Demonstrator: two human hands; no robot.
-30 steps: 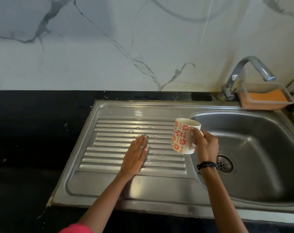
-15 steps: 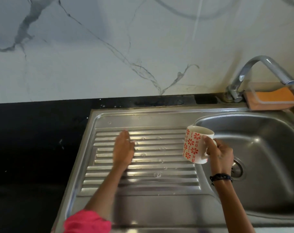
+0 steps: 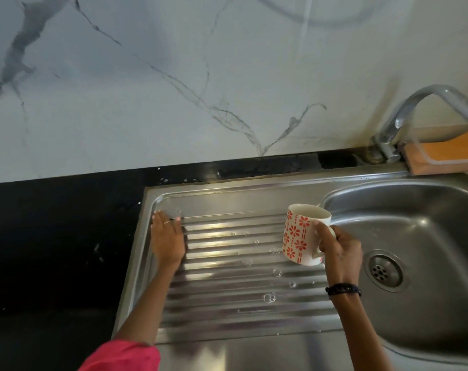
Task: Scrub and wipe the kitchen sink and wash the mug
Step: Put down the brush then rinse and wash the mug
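Your left hand (image 3: 168, 241), flat-fingered, has swept from mid-drainboard (image 3: 227, 263) to its ten o'clock corner, rinsing continues; your right hand (image 3: 340, 253) grips the mug (image 3: 299, 236) beside the basin (image 3: 415, 228).

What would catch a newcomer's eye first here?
First, the white mug with red flowers, held by its handle in the right hand over the seam between the drainboard and the basin. Next, the left hand, flat on the far left of the ribbed steel drainboard, which carries scattered bubbles. At far right a curved tap stands beside an orange sponge.
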